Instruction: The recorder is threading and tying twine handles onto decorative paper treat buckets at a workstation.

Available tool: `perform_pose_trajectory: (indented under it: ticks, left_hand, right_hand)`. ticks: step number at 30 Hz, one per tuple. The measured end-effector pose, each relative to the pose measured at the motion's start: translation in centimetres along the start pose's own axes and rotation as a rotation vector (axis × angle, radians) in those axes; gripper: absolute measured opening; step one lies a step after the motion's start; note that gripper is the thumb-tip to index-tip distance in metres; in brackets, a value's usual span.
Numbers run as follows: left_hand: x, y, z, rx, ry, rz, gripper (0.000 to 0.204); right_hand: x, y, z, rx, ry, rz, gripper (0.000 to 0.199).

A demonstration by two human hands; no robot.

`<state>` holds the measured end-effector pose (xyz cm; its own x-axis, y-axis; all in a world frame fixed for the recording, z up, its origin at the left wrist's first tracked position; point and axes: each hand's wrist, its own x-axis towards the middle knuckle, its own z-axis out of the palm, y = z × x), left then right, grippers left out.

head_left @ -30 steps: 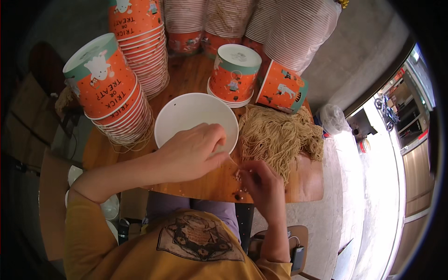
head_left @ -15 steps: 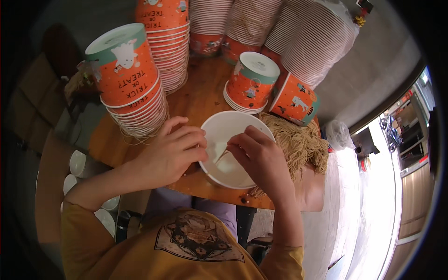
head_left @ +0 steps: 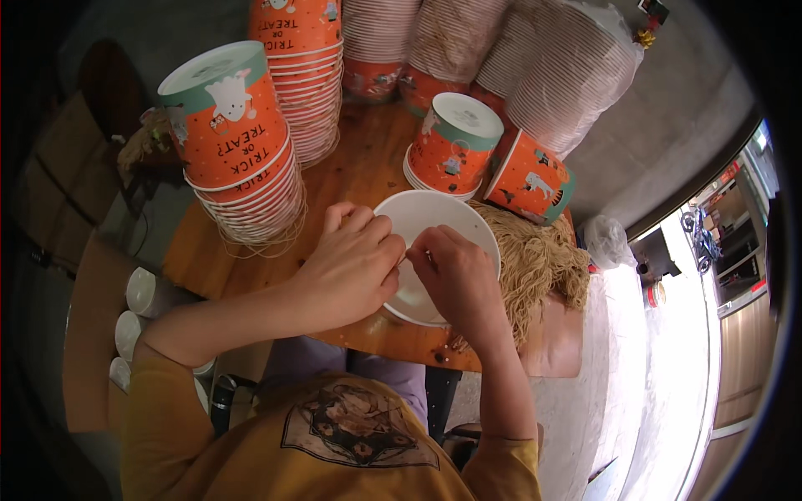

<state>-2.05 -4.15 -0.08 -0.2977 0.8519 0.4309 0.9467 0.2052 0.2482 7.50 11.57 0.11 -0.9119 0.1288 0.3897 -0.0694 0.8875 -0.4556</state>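
Note:
A paper bucket (head_left: 430, 213), white inside, stands mouth up on the wooden table in front of me. My left hand (head_left: 355, 263) reaches over its left rim, fingers curled and closed at the tips; what they hold is hidden. Above the bucket's middle, my right hand (head_left: 455, 271) is closed in a pinch, fingertips meeting those of the left. A thin tan string was visible in this pinch just before; now the fingers cover nearly all of it. Close to the right hand, a heap of tan strings (head_left: 539, 267) lies beside the bucket.
Upside-down orange buckets form a string-draped stack (head_left: 230, 134) at left, with another stack (head_left: 301, 75) behind. A shorter stack (head_left: 455, 146) and a tipped bucket (head_left: 530, 179) stand beyond the bucket. Wrapped stacks (head_left: 568, 75) line the back. White containers (head_left: 142, 292) sit lower left.
My left hand has moved right, over the bucket, to meet my right hand. The bucket has shifted slightly right and away from me. The string has gone behind my fingers.

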Motion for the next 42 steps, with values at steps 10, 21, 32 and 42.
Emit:
perform_pose_trajectory:
  ticks: [10, 21, 32, 42]
  left_hand:
    - [-0.7, -1.1, -1.8, -0.155, -0.103, 0.016, 0.011]
    - [-2.1, -1.2, -2.2, -0.22, -0.108, 0.164, 0.034]
    - [-3.1, -1.6, -1.3, -0.195, 0.067, 0.16, 0.022]
    - [-2.4, -1.5, -2.1, -0.201, -0.117, 0.205, 0.016]
  right_hand:
    - [0.4, -0.2, 1.3, -0.302, 0.021, 0.08, 0.014]
    - [0.7, -0.4, 1.3, -0.252, 0.018, 0.121, 0.016]
    - [0.7, -0.1, 1.2, -0.221, 0.006, 0.086, 0.019]
    - [0.5, 0.0, 0.8, -0.15, -0.015, 0.108, 0.015]
